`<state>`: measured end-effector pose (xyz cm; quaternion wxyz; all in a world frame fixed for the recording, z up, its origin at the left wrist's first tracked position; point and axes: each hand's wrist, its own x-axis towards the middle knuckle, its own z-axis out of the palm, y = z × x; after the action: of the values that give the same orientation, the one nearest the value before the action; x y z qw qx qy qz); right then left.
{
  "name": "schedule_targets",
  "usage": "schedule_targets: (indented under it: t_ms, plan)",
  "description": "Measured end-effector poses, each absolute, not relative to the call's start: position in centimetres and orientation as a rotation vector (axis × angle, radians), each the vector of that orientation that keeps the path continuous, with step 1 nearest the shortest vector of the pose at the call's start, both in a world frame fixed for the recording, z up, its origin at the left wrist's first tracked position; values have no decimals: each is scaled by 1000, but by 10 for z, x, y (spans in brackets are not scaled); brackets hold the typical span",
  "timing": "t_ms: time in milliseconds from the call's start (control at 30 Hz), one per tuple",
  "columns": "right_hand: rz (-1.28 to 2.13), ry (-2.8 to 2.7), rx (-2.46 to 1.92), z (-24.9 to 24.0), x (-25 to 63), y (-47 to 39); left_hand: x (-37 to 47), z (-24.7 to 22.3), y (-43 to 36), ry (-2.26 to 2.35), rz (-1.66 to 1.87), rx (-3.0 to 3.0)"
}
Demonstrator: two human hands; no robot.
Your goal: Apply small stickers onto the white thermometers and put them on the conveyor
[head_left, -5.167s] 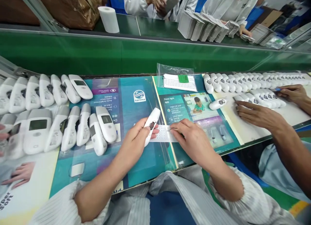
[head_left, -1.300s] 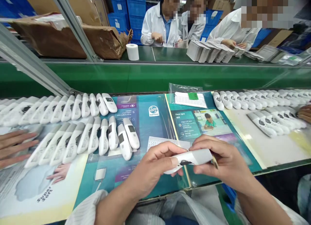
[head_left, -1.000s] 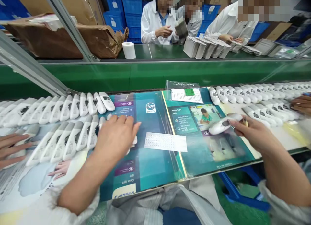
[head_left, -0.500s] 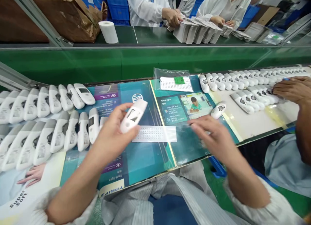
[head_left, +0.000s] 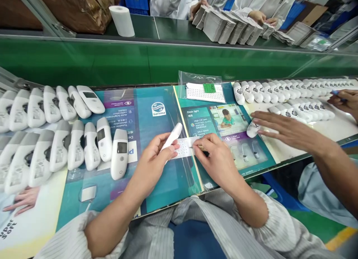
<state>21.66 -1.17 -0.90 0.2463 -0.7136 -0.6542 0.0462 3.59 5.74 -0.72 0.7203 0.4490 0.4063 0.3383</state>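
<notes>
My left hand (head_left: pixel 156 158) is closed round a white thermometer-like device (head_left: pixel 173 136), tilted on its side, and its fingertips also touch the left end of a dotted sticker sheet (head_left: pixel 183 147). My right hand (head_left: pixel 214 156) is pinched at the sheet's right end, around a thin pointed tool (head_left: pixel 200 147) whose tip lies over the sheet. Left of my hands, a device with a small dark screen (head_left: pixel 119 154) lies face up at the end of rows of similar white devices (head_left: pixel 58 147).
A co-worker's hand (head_left: pixel 282 130) reaches over a white device (head_left: pixel 252 129) at the right. Behind are a plastic bag with a dotted sheet (head_left: pixel 205 93) and rows of white devices (head_left: pixel 275 91). People handle paper stacks (head_left: pixel 218 25) beyond the green partition (head_left: pixel 112 63).
My left hand has turned the device on its side and, with the sheet, is now higher off the table. My right hand has moved left to the sheet. A co-worker's hand has reached in.
</notes>
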Motion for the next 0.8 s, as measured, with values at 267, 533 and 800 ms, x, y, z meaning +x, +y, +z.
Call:
schedule_targets:
  t_ms: [267,533,800]
  plan:
    - [108,-1766,-1956,-11,213,-4,33,-14,56,923,707,1096]
    - [139,-1708,-1993,-12,209,1,32,-15,58,909,697,1142]
    - [156,-1757,-1980,-5,215,3,33,-6,56,873,721,925]
